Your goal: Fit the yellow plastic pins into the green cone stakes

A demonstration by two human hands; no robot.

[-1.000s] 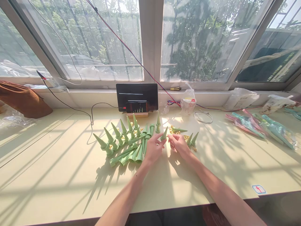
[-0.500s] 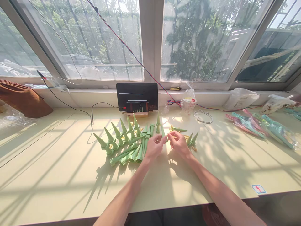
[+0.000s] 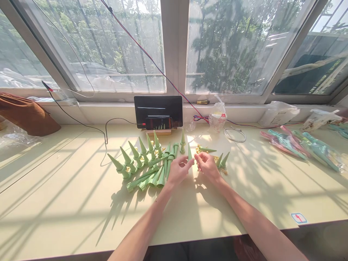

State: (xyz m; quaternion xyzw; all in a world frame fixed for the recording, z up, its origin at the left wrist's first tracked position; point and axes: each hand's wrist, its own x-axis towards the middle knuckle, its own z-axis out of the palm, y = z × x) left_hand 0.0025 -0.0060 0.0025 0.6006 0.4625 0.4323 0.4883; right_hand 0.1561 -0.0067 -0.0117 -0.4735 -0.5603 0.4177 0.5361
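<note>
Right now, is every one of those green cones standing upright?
No, several green cones lie on their sides, heaped on the table beside the left hand.

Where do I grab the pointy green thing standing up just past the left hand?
Probably pinch the standing green spike around its wider collar, below the cone, reaching down from above. It stands upright and tapers to a thin tip that could slip. Other green spikes lie close on its left, and the left hand is in front.

Pale table (image 3: 206,224) under green cones (image 3: 143,145), coiled cable (image 3: 235,141) and bagged pieces (image 3: 285,144)
</note>
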